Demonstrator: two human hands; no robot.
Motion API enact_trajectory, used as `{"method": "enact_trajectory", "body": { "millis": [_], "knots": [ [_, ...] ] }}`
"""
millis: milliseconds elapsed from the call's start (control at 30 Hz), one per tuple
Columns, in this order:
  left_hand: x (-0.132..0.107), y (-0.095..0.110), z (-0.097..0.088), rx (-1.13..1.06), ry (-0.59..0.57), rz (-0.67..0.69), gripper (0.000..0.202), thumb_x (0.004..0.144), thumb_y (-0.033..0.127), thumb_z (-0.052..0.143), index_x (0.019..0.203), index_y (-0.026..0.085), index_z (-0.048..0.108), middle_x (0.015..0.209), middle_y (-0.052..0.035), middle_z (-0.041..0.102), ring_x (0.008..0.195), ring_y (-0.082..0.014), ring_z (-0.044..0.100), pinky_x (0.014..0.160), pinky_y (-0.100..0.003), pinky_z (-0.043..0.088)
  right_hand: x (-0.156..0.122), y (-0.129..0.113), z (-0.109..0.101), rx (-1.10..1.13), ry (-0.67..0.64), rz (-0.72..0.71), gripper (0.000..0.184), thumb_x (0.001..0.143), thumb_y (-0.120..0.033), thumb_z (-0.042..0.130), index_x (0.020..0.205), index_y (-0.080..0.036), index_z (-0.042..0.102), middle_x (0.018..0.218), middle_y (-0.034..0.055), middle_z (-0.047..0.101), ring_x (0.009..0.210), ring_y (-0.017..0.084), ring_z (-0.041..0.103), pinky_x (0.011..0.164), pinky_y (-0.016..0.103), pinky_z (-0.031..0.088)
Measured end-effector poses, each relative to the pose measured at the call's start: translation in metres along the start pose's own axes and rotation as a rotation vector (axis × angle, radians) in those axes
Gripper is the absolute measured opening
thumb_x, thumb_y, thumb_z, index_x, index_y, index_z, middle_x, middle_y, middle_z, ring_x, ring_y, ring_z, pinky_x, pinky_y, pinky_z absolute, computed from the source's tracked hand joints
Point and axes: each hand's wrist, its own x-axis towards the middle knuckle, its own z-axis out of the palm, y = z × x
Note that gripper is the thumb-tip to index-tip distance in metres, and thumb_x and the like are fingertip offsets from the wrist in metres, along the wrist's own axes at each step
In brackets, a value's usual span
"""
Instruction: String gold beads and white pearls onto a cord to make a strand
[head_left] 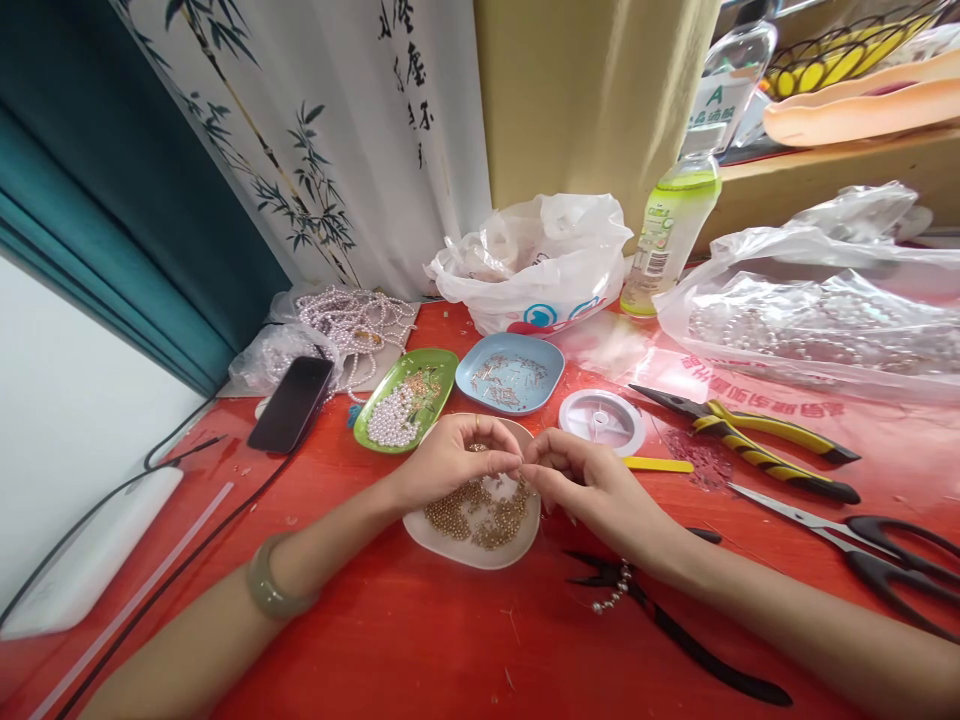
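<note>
My left hand [463,458] and my right hand [581,475] meet above a pale dish [427,540] of small gold beads [499,525]. Thumb and forefinger are pinched together on each hand, the tips almost touching. Whatever lies between them is too small to make out. Behind the dish stand a green tray [444,368] with white pearl beads [394,415] and a blue tray [551,390] with small metal pins. Below my right wrist lie black-handled pliers [697,645], with a short string of silvery beads [615,590] beside their jaws.
To the right are a spool [602,420], a yellow stick [660,465], yellow-black pliers [757,445] and scissors [832,530]. A phone [291,405], cables and pearl strands [360,325] lie left. Plastic bags [536,260] and a bottle [671,235] stand at the back of the red table [360,640].
</note>
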Motion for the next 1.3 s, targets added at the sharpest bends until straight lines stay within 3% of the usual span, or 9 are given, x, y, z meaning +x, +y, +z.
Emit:
{"method": "enact_trajectory", "body": {
  "millis": [233, 767, 1000, 1167, 1300],
  "knots": [
    [-0.001, 0.002, 0.001, 0.016, 0.039, -0.021, 0.013, 0.070, 0.025, 0.062, 0.071, 0.013, 0.058, 0.066, -0.0012, 0.062, 0.062, -0.0108, 0.057, 0.060, -0.023, 0.045, 0.000, 0.001, -0.001, -0.073, -0.018, -0.012, 0.011, 0.074, -0.016, 0.043, 0.065, -0.017, 0.050, 0.054, -0.0034, 0.047, 0.050, 0.009, 0.043, 0.048, 0.022, 0.033],
    [-0.001, 0.002, 0.001, 0.017, 0.036, -0.013, 0.012, 0.070, 0.024, 0.062, 0.072, 0.013, 0.059, 0.067, -0.0012, 0.061, 0.062, -0.0099, 0.055, 0.059, -0.022, 0.044, 0.001, 0.005, 0.000, -0.095, -0.038, 0.027, 0.014, 0.075, -0.020, 0.045, 0.064, -0.015, 0.051, 0.056, -0.0032, 0.044, 0.050, 0.008, 0.040, 0.046, 0.021, 0.030],
    [0.000, 0.000, 0.001, -0.011, 0.064, -0.042, 0.017, 0.075, 0.031, 0.058, 0.076, 0.013, 0.058, 0.064, -0.0014, 0.060, 0.058, -0.0092, 0.054, 0.059, -0.023, 0.043, 0.001, 0.005, -0.001, -0.128, -0.038, -0.026, 0.015, 0.076, -0.018, 0.044, 0.064, -0.016, 0.052, 0.057, -0.0028, 0.046, 0.052, 0.009, 0.040, 0.049, 0.021, 0.032],
    [0.001, 0.001, -0.005, 0.032, 0.121, -0.039, 0.019, 0.075, 0.032, 0.057, 0.077, 0.013, 0.058, 0.066, -0.0026, 0.061, 0.060, -0.0097, 0.054, 0.059, -0.023, 0.043, 0.001, 0.005, -0.001, -0.119, -0.020, -0.011, 0.013, 0.075, -0.018, 0.044, 0.064, -0.016, 0.050, 0.054, -0.0029, 0.047, 0.050, 0.009, 0.042, 0.047, 0.022, 0.033],
    [0.002, 0.007, -0.014, 0.199, 0.113, -0.086, 0.014, 0.072, 0.026, 0.059, 0.077, 0.013, 0.060, 0.071, -0.0033, 0.062, 0.062, -0.0105, 0.055, 0.058, -0.023, 0.042, 0.001, 0.005, -0.001, -0.123, -0.024, -0.013, 0.014, 0.076, -0.018, 0.043, 0.065, -0.017, 0.051, 0.054, -0.0027, 0.048, 0.050, 0.009, 0.043, 0.047, 0.022, 0.034]
  ]
}}
